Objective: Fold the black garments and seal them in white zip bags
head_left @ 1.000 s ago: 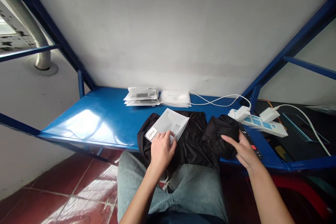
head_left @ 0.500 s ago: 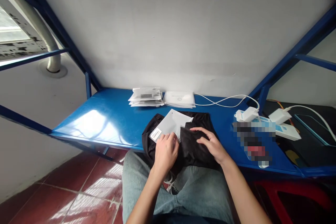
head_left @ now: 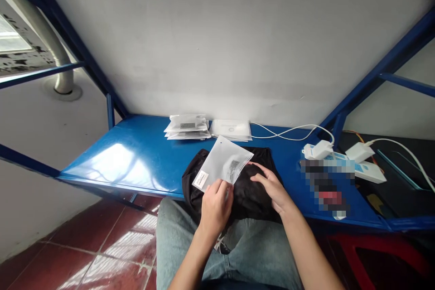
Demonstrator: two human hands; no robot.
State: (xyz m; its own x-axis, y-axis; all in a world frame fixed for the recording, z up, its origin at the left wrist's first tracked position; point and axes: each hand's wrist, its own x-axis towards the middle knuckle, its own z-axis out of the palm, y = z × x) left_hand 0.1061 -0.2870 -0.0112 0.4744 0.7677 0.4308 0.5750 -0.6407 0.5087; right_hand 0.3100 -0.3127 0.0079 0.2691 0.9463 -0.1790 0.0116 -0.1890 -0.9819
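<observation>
A frosted plastic bag (head_left: 220, 161) with a white label at its lower left corner lies tilted over black cloth (head_left: 253, 192) at the table's front edge. My left hand (head_left: 216, 201) is closed on the bag's lower edge, its fingers curled. To the right, my right hand (head_left: 272, 186) rests over the black cloth, thumb and fingers apart; one fingertip is by the bag's right corner. Dark printed text shows through the right part of the bag.
Behind the cloth, a stack of frosted bags (head_left: 187, 128) stands beside a flat white packet (head_left: 231, 130) on the blue table (head_left: 136, 145). On the right are a power strip (head_left: 367, 170) with chargers, white cables and a pixelated item (head_left: 324, 186). A red chair (head_left: 380, 258) is lower right.
The black cloth flap that covered the bag's right part has come off it, so the printed text now shows. My right hand has opened from the flap. The view has shifted slightly.
</observation>
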